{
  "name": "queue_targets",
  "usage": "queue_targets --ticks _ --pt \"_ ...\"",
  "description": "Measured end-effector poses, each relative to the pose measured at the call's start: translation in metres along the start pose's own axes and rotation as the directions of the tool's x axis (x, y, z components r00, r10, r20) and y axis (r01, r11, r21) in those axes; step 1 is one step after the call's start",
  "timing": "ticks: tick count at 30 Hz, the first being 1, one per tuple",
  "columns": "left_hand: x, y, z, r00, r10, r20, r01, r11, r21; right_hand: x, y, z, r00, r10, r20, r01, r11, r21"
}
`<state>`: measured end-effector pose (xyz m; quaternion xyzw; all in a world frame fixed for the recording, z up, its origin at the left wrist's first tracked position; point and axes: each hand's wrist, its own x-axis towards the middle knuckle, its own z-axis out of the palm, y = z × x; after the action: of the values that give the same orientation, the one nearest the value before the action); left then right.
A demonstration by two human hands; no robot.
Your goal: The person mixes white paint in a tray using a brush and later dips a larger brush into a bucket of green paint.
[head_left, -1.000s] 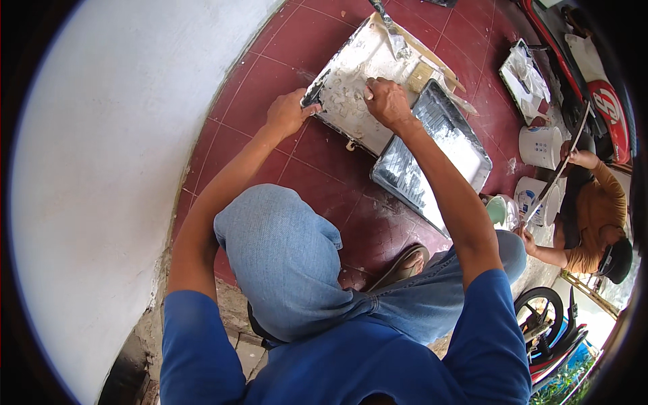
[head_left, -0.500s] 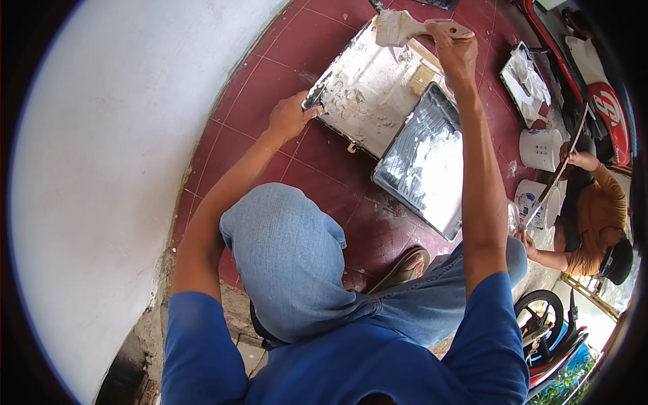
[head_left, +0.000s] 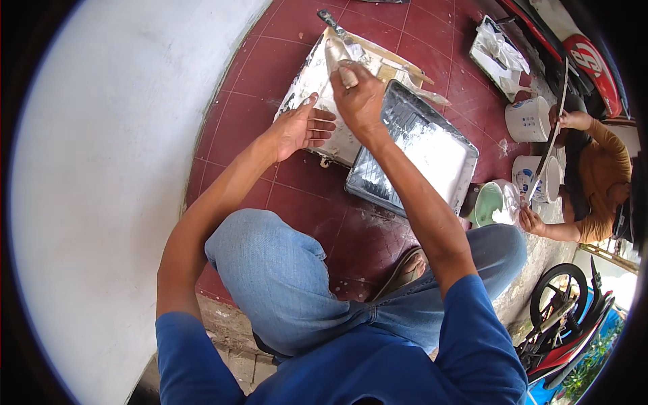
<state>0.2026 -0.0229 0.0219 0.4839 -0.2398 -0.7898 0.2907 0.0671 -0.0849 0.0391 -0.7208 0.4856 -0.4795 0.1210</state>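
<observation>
My right hand (head_left: 361,101) is closed around the handle of a wide paintbrush (head_left: 335,54), held over a flat, box-like piece (head_left: 307,84) caked with white. The brush is slightly blurred. My left hand (head_left: 300,129) is open beside the near-left edge of that piece, fingers spread and palm facing right. A scraper with a dark handle (head_left: 331,20) lies across the far edge. A yellowish block (head_left: 387,73) sits on the right part. A black paint tray (head_left: 467,177) with white paint in it overlaps the near right side, partly hidden by my right forearm.
A white wall (head_left: 115,169) rises at left beside red floor tiles (head_left: 250,135). To the right are another tray with crumpled plastic (head_left: 503,50), white buckets (head_left: 526,121), a green-lined container (head_left: 487,204) and a motorcycle (head_left: 567,317). A person in brown (head_left: 604,179) holds a long thin strip (head_left: 552,138).
My left hand has let go of the box-like piece's corner and opened. My right hand has brought the paintbrush left and nearer me, and the brush has turned. The view has shifted.
</observation>
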Motion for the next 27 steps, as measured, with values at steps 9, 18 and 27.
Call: queue_targets --ticks 9,18,27 --pt "0.004 0.018 0.021 0.992 0.050 -0.116 -0.099 0.877 -0.471 -0.045 -0.015 -0.010 0.948 -0.280 0.155 0.290 0.955 -0.053" --pt "0.007 0.012 0.022 0.940 0.068 -0.333 -0.078 0.997 -0.017 0.020 0.109 -0.098 0.965 -0.160 0.210 0.215 0.937 -0.275" --pt "-0.003 -0.004 0.026 0.895 0.312 -0.317 -0.075 0.808 0.584 0.051 0.208 -0.114 0.634 0.624 0.457 -0.199 0.703 -0.683"
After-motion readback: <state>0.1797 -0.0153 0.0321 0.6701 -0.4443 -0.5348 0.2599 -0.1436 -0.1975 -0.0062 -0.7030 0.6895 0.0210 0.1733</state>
